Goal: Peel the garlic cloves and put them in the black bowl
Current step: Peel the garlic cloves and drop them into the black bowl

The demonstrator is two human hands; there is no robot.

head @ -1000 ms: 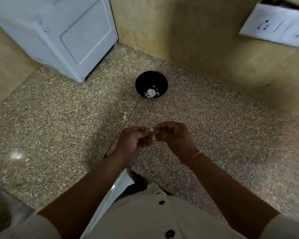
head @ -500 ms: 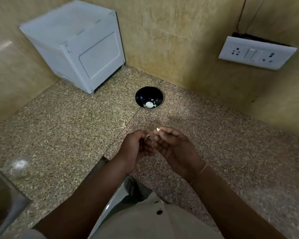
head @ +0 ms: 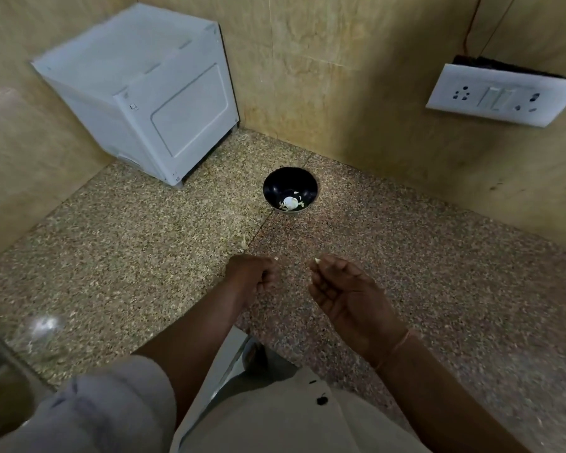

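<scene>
Legible text, head view: none that I can read.

- White cabinet (head: 138, 93), 10 o'clock: one small square mark (head: 132, 106) on its front corner, too small for me to make out.
- Wall switch plate (head: 500, 96), 2 o'clock: sockets and rockers only, no lettering I can resolve.

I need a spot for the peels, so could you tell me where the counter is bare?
Bare counter lies right of the black bowl, between the right hand, pinching a garlic clove, and the wall under the switchboard, and left of the left hand, before the white appliance. Crowded: between hands and bowl, where peel scraps lie.
</scene>
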